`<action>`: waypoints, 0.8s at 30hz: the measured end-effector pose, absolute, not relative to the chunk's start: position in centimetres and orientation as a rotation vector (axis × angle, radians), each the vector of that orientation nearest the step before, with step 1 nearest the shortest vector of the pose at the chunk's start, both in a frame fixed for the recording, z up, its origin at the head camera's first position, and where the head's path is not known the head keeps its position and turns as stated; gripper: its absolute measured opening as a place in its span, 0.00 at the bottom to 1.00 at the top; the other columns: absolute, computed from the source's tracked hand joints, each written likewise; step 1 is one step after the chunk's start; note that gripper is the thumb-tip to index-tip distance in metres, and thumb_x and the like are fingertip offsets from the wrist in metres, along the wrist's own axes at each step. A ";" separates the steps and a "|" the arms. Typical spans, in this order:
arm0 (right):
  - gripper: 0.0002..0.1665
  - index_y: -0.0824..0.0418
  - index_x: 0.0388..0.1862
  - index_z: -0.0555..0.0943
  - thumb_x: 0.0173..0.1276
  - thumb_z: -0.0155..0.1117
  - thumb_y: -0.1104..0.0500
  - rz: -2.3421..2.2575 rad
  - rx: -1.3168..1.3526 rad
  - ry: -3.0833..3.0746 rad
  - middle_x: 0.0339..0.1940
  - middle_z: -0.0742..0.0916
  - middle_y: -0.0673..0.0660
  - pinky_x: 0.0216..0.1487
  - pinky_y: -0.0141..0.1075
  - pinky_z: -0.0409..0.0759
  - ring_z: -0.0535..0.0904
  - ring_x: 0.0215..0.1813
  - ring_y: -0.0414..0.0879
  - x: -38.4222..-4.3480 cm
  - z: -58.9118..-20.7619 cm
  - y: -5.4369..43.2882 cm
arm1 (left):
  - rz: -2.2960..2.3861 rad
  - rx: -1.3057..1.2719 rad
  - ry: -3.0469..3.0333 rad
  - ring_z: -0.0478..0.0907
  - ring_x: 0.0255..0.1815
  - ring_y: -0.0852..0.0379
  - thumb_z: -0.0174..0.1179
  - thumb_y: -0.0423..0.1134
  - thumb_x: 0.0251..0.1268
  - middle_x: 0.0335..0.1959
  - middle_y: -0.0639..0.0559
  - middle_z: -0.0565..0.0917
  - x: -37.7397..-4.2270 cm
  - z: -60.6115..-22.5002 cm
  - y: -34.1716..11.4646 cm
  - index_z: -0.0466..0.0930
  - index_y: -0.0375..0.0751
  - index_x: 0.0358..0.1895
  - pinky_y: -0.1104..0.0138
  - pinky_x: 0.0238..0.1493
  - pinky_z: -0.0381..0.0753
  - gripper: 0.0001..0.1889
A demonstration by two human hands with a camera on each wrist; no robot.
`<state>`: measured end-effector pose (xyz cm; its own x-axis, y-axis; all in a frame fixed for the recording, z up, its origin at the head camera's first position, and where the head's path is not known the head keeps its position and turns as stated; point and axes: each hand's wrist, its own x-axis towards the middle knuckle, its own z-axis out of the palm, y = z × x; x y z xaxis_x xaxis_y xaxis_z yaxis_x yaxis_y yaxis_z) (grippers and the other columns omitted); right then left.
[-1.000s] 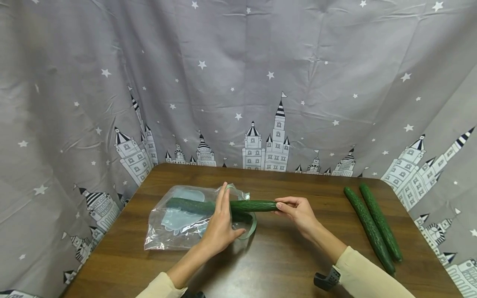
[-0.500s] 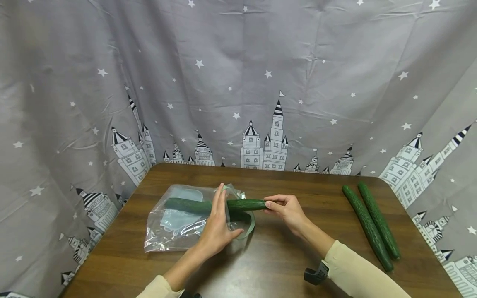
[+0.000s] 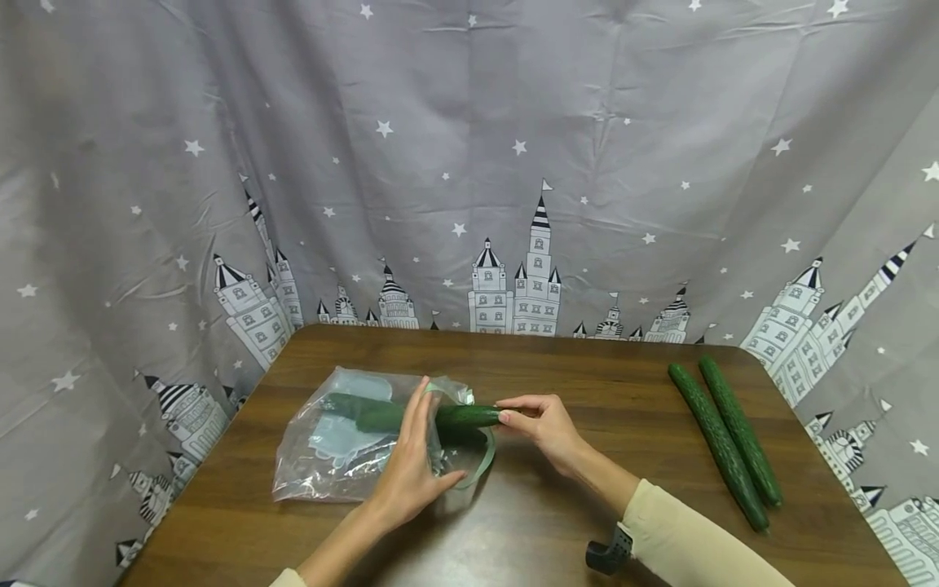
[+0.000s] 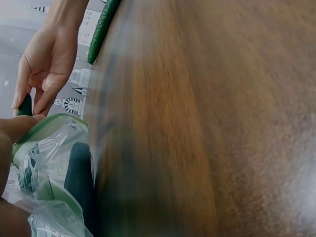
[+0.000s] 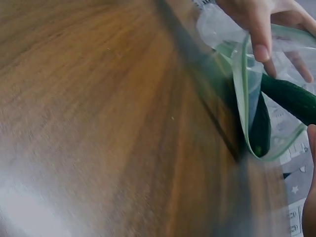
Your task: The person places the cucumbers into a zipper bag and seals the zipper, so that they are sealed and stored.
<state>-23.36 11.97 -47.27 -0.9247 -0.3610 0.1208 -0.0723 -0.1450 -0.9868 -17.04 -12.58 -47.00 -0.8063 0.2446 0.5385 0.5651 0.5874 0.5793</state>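
Note:
My right hand [image 3: 546, 428] pinches the near end of a long green cucumber [image 3: 469, 417] between thumb and fingers. Most of that cucumber lies inside a clear plastic zip bag [image 3: 297, 473] with pale blue print. At the bag's mouth, my left hand [image 3: 412, 473] rests with long fingers straight and thumb spread wide, against the plastic. The green-edged mouth [image 5: 241, 84] gapes in the right wrist view. Below the held cucumber, another cucumber [image 5: 260, 129] sits inside the bag; the left wrist view shows its dark end [image 4: 79, 165] too.
Two more cucumbers [image 3: 719, 444] lie side by side at the right of the brown wooden table [image 3: 579, 371]. A grey curtain [image 3: 411, 90] printed with castles and stars hangs behind and around the table.
My right hand has moved left, sliding the cucumber further into the bag, so less of it sticks out. My left hand stays at the bag's mouth. The head view has shifted slightly.

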 end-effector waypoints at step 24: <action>0.15 0.75 0.49 0.86 0.64 0.74 0.73 -1.939 -0.799 2.136 0.48 0.88 0.68 0.45 0.36 0.89 0.88 0.47 0.57 -21.5 -49.6 9.3 | -1.010 -0.627 -2.361 0.63 0.74 0.33 0.91 0.31 0.24 0.83 0.37 0.47 -15.0 -47.9 -13.2 0.45 0.32 0.82 0.49 0.70 0.69 0.76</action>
